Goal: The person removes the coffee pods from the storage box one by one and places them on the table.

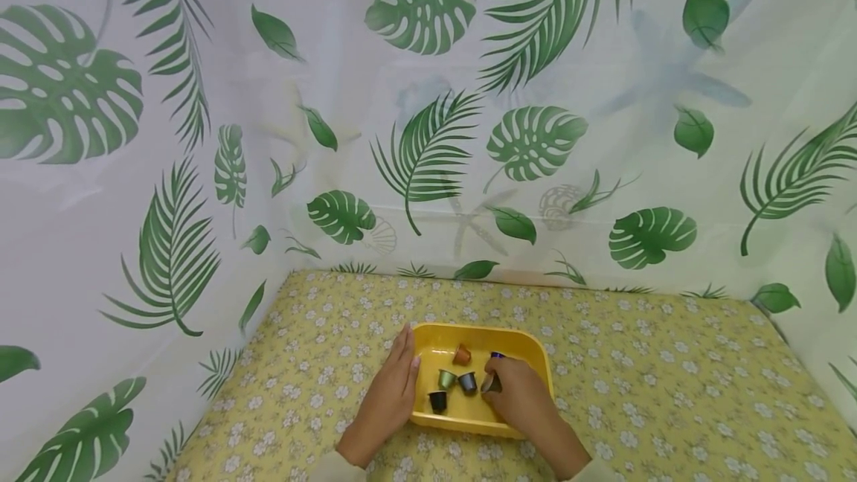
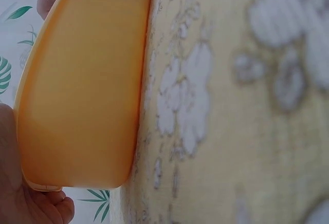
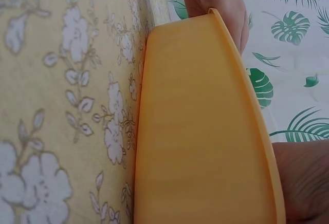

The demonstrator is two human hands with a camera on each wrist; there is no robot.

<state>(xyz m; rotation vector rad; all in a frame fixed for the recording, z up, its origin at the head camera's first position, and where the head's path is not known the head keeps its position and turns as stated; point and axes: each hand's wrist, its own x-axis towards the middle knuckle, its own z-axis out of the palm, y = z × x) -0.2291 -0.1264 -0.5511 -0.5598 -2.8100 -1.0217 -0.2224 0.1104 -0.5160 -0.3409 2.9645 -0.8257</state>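
Observation:
A yellow plastic tray point(image 1: 469, 424) holds several small coffee capsules. Inside are an orange capsule point(image 1: 462, 354), a green capsule point(image 1: 446, 378), a dark grey capsule point(image 1: 468, 383) and a black capsule point(image 1: 438, 401). A blue capsule point(image 1: 497, 355) is mostly hidden behind my right hand point(image 1: 524, 390). That hand reaches over the tray's right side and pinches a greyish capsule point(image 1: 492, 383), partly covered by the fingers. My left hand point(image 1: 390, 385) rests along the tray's left rim with its fingers straight. Both wrist views show mainly the tray's outer wall point(image 2: 85, 90).
Under the tray lies a yellow floral tablecloth point(image 1: 669, 393). White sheeting with green leaf prints point(image 1: 442, 259) hangs behind the table and along its left side.

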